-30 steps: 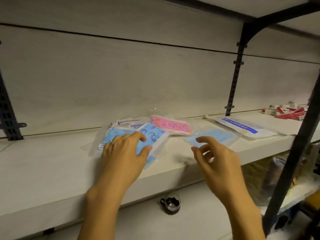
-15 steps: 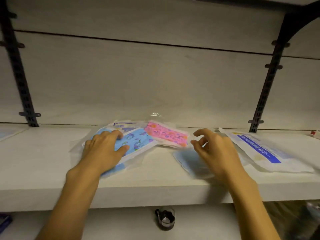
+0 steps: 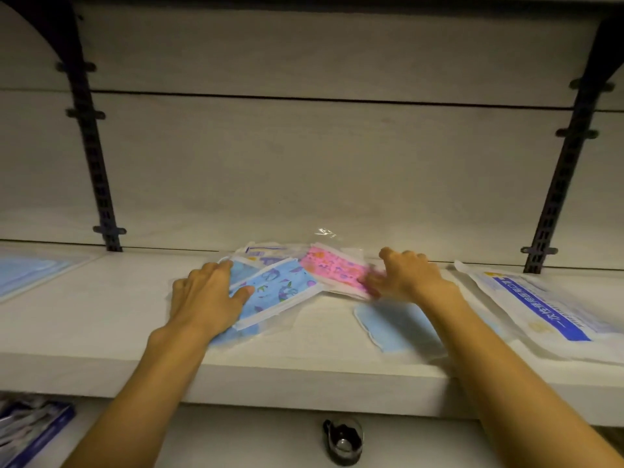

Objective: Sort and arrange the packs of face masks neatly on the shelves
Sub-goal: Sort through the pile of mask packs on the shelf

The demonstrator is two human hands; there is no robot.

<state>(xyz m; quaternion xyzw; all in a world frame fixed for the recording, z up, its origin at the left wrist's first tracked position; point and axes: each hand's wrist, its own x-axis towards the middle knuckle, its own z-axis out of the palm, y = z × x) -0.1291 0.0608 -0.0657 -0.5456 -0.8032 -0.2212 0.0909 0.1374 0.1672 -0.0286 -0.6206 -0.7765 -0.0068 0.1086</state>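
Pale wood-grain laminate shelf, front edge toward us, carries every item we list. Item one: a clear-wrapped pack holding a blue face mask printed with purple and green figures, lying tilted at the shelf's centre on top of a plain blue mask pack whose corner shows beneath it. Our left hand rests flat on the left part of these two, fingers straight and spread, thumb laid across the printed blue mask, gripping nothing. Item two: a clear-wrapped pink mask pack with orange and blue print, at 2 o'clock from the printed blue pack and overlapping its far corner. Our right hand lies on the pink pack's right end with fingers bent; motion blur hides the fingertips, so we cannot tell whether they pinch the wrapper or only press it. Item three: a white pack with purple lettering, partly covered, at 12 o'clock behind the printed blue one. Item four: a plain light-blue mask in clear wrap, at 6 o'clock from the right hand, under the forearm. Item five: a large white pouch with a blue printed band, at 3 o'clock. Item six: a flat blue mask pack, far at 9 o'clock. Black slotted metal uprights stand at 10 and 2 o'clock.
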